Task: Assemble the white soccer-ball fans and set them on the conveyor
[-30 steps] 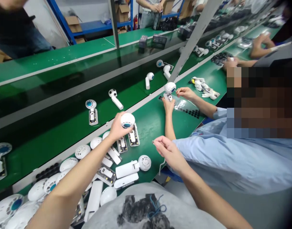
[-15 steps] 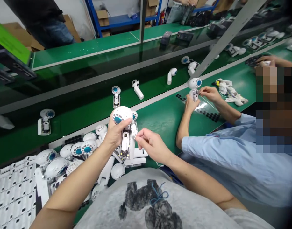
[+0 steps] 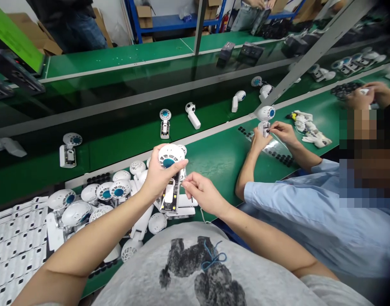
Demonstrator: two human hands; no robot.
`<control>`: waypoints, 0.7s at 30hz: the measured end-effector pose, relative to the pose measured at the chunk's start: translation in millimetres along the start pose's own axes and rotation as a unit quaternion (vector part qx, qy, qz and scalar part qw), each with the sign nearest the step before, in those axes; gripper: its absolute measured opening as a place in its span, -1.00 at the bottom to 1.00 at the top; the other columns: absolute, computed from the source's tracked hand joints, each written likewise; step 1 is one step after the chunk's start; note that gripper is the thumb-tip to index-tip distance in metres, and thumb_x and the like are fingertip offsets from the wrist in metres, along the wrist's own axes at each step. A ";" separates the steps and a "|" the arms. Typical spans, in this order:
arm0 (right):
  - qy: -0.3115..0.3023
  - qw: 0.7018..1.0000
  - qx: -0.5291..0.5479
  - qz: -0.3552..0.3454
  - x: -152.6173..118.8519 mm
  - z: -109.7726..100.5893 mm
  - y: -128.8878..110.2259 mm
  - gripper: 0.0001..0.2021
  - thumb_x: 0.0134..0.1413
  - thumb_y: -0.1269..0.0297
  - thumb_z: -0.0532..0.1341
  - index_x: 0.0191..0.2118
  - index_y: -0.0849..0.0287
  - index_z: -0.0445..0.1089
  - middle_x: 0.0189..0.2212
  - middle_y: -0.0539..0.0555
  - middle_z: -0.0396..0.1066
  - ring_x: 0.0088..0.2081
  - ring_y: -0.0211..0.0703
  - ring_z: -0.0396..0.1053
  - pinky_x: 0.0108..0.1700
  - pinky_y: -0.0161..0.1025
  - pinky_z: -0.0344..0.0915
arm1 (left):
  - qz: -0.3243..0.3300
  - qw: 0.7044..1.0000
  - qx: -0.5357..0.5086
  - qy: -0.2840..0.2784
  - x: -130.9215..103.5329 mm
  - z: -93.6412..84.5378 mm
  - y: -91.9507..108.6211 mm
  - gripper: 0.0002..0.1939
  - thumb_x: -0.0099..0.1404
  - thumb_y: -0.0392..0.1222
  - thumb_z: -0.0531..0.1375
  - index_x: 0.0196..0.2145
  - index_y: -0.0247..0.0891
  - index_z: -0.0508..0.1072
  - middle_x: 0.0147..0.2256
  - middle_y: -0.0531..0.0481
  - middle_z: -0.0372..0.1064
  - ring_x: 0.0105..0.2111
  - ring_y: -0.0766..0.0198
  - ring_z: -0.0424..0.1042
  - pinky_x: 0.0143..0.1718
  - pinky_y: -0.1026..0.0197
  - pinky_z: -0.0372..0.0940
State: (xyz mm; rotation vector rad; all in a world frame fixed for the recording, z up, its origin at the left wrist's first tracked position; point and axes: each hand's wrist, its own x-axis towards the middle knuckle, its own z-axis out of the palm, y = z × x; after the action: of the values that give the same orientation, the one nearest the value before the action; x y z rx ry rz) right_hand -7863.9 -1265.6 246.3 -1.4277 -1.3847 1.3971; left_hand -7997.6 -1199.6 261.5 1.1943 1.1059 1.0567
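A white handheld fan [image 3: 171, 154] with a blue hub is gripped in my left hand [image 3: 158, 176], thumb across its head. Its handle hangs downward with the cover off, showing a dark circuit board [image 3: 169, 205] and a white inner part. My right hand [image 3: 203, 193] is closed in a pinch just right of the handle; what its fingertips hold is too small to make out. Behind the held fan, another fan's head [image 3: 182, 149] partly shows. Under and left of my left hand lies a pile of white fans [image 3: 120, 189], with white handle shells [image 3: 186, 200] nearby.
At lower left stand rows of white shells [image 3: 18, 242]. Several fans, one with a football-patterned head [image 3: 190, 107], lie on the green conveyor [image 3: 124, 136] beyond. To the right, a co-worker's hands [image 3: 261, 138] work on another fan. A metal post [image 3: 309, 57] slants beside them.
The held fan has turned so its circuit board faces me more squarely. My right hand stays pinched beside it. The whole view has shifted slightly, with the conveyor's fans appearing farther right.
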 end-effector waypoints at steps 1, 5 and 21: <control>0.003 1.000 0.000 -0.006 0.4 1.1 0.4 -0.88 0.15 0.27 0.04 -0.40 0.15 0.18 -0.63 -0.10 0.26 -0.55 -0.31 0.20 -0.42 -0.33 0.15 | 0.005 1.000 0.000 0.004 0.3 -0.6 -0.3 -0.41 -0.09 -0.11 0.37 -0.13 -0.19 0.21 -0.26 0.02 0.31 -0.29 0.28 0.36 -0.30 0.28 0.28; -0.022 0.999 -0.027 0.003 2.6 0.5 -3.4 -0.89 0.15 0.30 0.04 -0.40 0.15 0.18 -0.63 -0.10 0.27 -0.56 -0.31 0.20 -0.43 -0.33 0.14 | 0.018 1.000 -0.005 0.008 -0.5 -2.3 -1.5 -0.40 -0.09 -0.11 0.37 -0.12 -0.19 0.21 -0.25 0.02 0.31 -0.30 0.29 0.36 -0.31 0.29 0.29; -0.064 0.995 -0.006 0.070 40.9 -14.1 5.6 -0.83 0.06 0.22 0.09 -0.42 0.20 0.32 -0.66 -0.14 0.00 -0.64 -0.38 -0.07 -0.60 -0.38 -0.10 | 0.065 0.983 0.145 0.097 58.2 -55.7 -20.1 -0.42 -0.12 -0.05 0.37 -0.16 -0.23 0.27 -0.25 0.01 0.29 -0.28 0.24 0.35 -0.27 0.25 0.27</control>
State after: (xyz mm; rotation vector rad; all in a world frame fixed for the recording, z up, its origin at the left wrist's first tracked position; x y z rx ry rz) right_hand -7855.3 -1224.5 234.3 -1.4902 -1.3967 1.5959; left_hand -8043.0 -1135.5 234.8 1.4317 1.3835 1.1582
